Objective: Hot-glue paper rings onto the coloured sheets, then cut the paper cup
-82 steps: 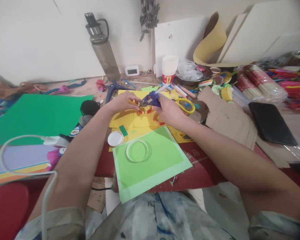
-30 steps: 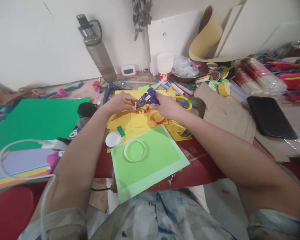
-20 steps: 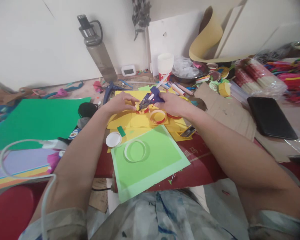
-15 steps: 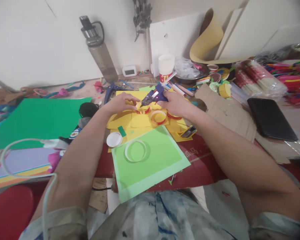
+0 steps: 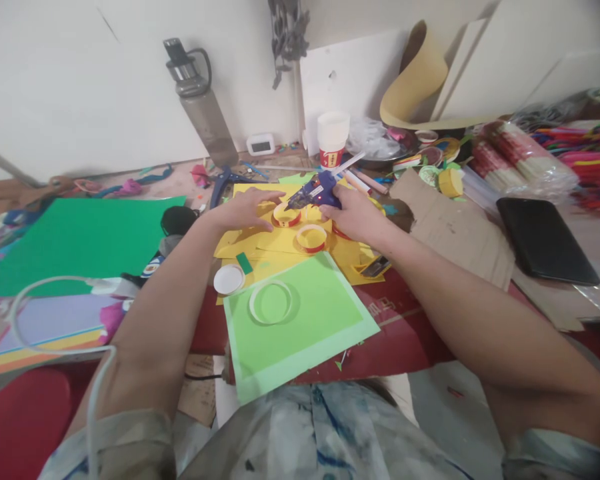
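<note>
My right hand [image 5: 356,212] is wrapped round a blue hot glue gun [image 5: 320,191], a white glue stick jutting from its back end. The gun's nozzle points left, just over a red-and-yellow paper ring [image 5: 287,217]. Left of that ring hovers my left hand [image 5: 245,208], fingers apart and holding nothing. A second red-and-yellow ring [image 5: 311,238] lies nearer me on the yellow paper [image 5: 275,250]. Closer still, a pale ring [image 5: 271,303] rests on a light green sheet [image 5: 310,320]. Beside it are a white disc [image 5: 229,279] and a small green piece [image 5: 244,263].
A tall grey bottle [image 5: 205,113] and a paper cup [image 5: 333,140] stand at the back. On the right lie cardboard [image 5: 460,227] and a black phone [image 5: 547,240]. Green paper [image 5: 85,243] and a white cable [image 5: 15,320] are on the left.
My left hand has drawn back from the far paper ring, its fingers spreading. The glue gun has shifted slightly right. The nearer red-and-yellow ring sits slightly farther left.
</note>
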A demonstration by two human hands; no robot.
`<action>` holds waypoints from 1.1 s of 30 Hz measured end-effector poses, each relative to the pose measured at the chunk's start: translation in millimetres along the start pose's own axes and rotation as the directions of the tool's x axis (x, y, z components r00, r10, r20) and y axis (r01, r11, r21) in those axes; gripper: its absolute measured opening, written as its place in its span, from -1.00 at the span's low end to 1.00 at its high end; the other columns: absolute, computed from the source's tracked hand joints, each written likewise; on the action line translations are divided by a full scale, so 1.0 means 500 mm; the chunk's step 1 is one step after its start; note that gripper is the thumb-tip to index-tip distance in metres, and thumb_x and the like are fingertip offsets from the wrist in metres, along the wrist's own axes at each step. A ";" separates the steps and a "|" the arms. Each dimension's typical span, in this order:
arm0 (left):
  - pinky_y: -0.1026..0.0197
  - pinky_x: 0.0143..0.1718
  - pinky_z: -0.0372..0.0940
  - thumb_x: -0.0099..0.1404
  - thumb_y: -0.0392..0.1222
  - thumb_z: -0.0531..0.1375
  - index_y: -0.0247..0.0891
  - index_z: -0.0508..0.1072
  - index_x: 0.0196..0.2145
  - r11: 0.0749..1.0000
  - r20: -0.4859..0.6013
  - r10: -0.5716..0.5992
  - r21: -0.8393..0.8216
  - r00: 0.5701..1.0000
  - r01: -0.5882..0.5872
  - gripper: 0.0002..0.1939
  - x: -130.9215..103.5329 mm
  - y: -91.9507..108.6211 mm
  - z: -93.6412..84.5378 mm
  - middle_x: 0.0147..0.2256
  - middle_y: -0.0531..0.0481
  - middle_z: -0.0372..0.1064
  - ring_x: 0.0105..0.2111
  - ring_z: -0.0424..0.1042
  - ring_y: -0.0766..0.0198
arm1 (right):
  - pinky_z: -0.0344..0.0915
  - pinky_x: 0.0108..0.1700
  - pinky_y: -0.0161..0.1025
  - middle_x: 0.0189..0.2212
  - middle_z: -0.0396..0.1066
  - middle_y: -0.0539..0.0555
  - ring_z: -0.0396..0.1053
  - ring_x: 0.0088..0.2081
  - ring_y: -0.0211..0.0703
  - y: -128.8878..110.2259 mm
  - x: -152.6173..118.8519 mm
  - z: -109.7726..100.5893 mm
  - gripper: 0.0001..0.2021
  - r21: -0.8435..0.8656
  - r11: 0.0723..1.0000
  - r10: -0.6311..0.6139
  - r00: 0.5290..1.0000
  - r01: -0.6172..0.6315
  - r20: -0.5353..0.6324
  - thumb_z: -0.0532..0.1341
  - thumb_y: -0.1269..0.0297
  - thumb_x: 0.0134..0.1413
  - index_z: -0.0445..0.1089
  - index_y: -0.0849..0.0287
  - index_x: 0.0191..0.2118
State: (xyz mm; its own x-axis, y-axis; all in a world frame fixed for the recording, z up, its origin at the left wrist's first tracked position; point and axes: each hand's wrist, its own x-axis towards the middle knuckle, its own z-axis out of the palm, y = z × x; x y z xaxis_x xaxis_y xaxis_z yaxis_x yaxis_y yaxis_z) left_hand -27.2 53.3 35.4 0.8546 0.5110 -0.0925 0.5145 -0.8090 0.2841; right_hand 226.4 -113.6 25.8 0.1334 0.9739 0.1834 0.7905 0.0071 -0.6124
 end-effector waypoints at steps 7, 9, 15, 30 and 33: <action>-0.13 0.45 0.13 0.23 0.08 0.33 -0.18 0.38 0.40 0.998 -0.105 -0.066 -0.002 0.992 0.066 -0.18 0.002 -0.015 0.003 0.35 -0.19 0.41 0.37 0.32 -0.14 | 0.44 0.10 0.09 -0.05 0.61 0.27 0.53 -0.01 0.20 -0.025 -0.015 0.004 -0.76 0.018 0.999 0.038 0.999 -0.037 -0.021 0.21 0.23 0.30 0.45 0.18 0.01; -0.15 0.43 0.18 0.16 0.16 0.38 -0.20 0.45 0.35 0.996 -0.100 -0.087 -0.022 0.991 0.085 -0.16 0.003 -0.013 0.006 0.33 -0.23 0.43 0.35 0.35 -0.20 | 0.43 0.12 0.11 -0.04 0.61 0.26 0.53 0.00 0.20 -0.025 -0.015 0.010 -0.73 0.056 0.998 0.018 0.999 -0.016 -0.036 0.22 0.23 0.28 0.45 0.18 0.04; -0.14 0.34 0.32 0.00 0.14 0.52 -0.14 0.45 0.36 0.967 -0.106 -0.091 -0.246 0.990 0.063 -0.01 0.005 -0.019 0.014 0.30 -0.23 0.47 0.28 0.44 -0.18 | 0.38 0.20 0.13 0.10 0.57 0.31 0.51 0.10 0.21 -0.017 -0.011 0.020 -0.61 0.140 0.989 -0.031 0.997 0.041 -0.072 0.22 0.27 0.26 0.42 0.23 0.16; -0.11 0.37 0.26 0.07 0.08 0.49 -0.25 0.41 0.39 0.989 -0.121 -0.037 -0.149 0.992 0.019 -0.03 0.007 -0.016 0.013 0.20 -0.23 0.56 0.23 0.49 -0.10 | 0.40 0.17 0.12 0.12 0.57 0.39 0.53 0.14 0.31 -0.034 -0.017 0.016 -0.57 -0.023 1.000 0.001 1.000 -0.001 -0.009 0.18 0.32 0.33 0.40 0.30 0.26; -0.08 0.37 0.25 0.08 0.10 0.47 -0.25 0.42 0.38 0.991 -0.110 -0.043 -0.128 0.993 0.029 -0.05 0.008 -0.018 0.012 0.21 -0.22 0.55 0.23 0.48 -0.11 | 0.42 0.13 0.11 0.09 0.59 0.36 0.54 0.10 0.31 -0.033 -0.013 0.024 -0.58 -0.041 0.999 -0.028 1.000 0.028 0.005 0.18 0.31 0.33 0.41 0.26 0.25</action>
State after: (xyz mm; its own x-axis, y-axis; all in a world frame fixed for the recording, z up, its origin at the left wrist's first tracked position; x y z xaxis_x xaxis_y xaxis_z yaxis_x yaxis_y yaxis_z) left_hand -27.9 61.0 26.6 0.8186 0.5744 0.0004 0.5261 -0.7500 0.4009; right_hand 205.3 -117.3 25.7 0.1082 0.9744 0.1968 0.8175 0.0254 -0.5753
